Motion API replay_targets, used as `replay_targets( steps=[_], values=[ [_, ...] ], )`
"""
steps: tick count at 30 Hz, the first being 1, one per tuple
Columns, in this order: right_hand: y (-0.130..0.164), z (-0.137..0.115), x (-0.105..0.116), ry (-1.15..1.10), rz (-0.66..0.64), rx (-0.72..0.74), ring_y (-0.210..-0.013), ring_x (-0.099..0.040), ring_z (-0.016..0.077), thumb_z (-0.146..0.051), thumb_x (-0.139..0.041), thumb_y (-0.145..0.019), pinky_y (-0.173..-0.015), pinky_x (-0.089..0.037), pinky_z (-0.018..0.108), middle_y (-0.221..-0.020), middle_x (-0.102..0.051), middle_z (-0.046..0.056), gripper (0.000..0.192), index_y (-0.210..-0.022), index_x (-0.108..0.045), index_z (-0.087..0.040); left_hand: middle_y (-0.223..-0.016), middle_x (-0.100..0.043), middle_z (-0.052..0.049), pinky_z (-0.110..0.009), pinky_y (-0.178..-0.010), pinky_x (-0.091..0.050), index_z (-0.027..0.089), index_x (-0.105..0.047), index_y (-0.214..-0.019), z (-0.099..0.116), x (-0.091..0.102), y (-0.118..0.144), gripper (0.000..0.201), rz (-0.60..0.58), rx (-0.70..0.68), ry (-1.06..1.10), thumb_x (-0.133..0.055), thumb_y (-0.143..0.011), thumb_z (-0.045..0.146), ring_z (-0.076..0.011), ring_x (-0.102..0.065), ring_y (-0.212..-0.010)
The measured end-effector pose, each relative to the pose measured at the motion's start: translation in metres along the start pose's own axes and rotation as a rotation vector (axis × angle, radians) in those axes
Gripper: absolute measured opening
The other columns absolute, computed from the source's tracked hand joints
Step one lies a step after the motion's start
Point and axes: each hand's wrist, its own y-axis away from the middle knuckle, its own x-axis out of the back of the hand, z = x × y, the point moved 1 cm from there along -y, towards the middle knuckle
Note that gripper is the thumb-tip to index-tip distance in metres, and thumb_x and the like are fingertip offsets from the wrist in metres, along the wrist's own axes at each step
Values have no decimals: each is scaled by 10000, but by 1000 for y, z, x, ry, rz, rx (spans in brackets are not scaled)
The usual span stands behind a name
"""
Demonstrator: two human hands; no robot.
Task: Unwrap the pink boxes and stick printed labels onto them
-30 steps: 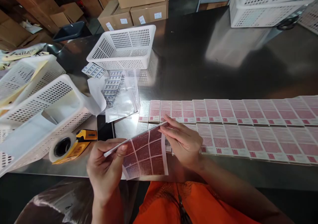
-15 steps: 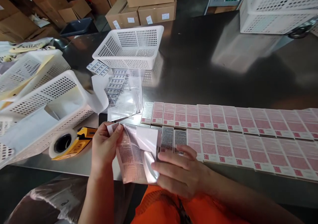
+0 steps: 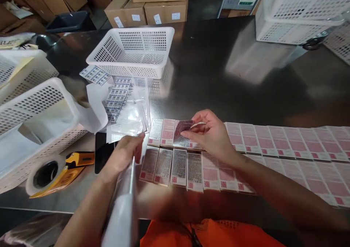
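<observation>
My left hand (image 3: pixel 124 154) is closed on a white sheet (image 3: pixel 124 210), which hangs edge-on and blurred below it. My right hand (image 3: pixel 212 135) pinches a small dark, see-through label (image 3: pixel 182 131) between thumb and fingers. That label lies over a box in the upper of two rows of small flat boxes with pink print (image 3: pixel 259 139), at least partly touching it; part of the row is hidden behind my hand. Several boxes at the left of the lower row, such as a grey-faced box (image 3: pixel 179 166), look darker and shinier than the pink ones.
Left of the rows are clear plastic bags (image 3: pixel 131 112) and printed sticker sheets (image 3: pixel 119 95). A black phone-like slab (image 3: pixel 102 154), a tape roll (image 3: pixel 45 174) and a yellow cutter (image 3: pixel 79 159) lie nearby. White baskets stand behind (image 3: pixel 131 70), left (image 3: pixel 73 101) and far right (image 3: pixel 279 31).
My right hand has left the sheet and moved up and right to the upper row with a small label. The sheet, earlier spread before me, now hangs from my left hand. The view has shifted slightly.
</observation>
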Motion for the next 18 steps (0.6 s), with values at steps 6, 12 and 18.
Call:
replay_targets(
  steps=[6,12,18],
  values=[
    [-23,8,-12,25,41,-78,-562,-629,96,-320,-872,-638,-454,-484,206,-889,-627,-23,431,-911,-552,-223,-594,-611,3,-238,-567,-345,170,-657,-681,11,-40,-6,442,-142,-170,-199,-569,-878,556,-118,-518,-582],
    [-34,15,-22,110,13,-97,-567,-652,105,-368,-845,-687,-530,-491,231,-890,-674,-11,372,-896,-579,-213,-637,-643,-8,-253,-594,-380,170,-644,-712,3,-45,-23,370,-112,-124,-136,-583,-880,494,-132,-539,-597],
    [-57,19,-16,353,-52,-43,-668,-672,140,-420,-758,-801,-610,-500,257,-844,-730,17,217,-832,-708,-211,-568,-571,14,-257,-550,-317,174,-616,-626,1,-46,-29,408,-131,-4,-234,-552,-878,489,-110,-450,-544]
  ],
)
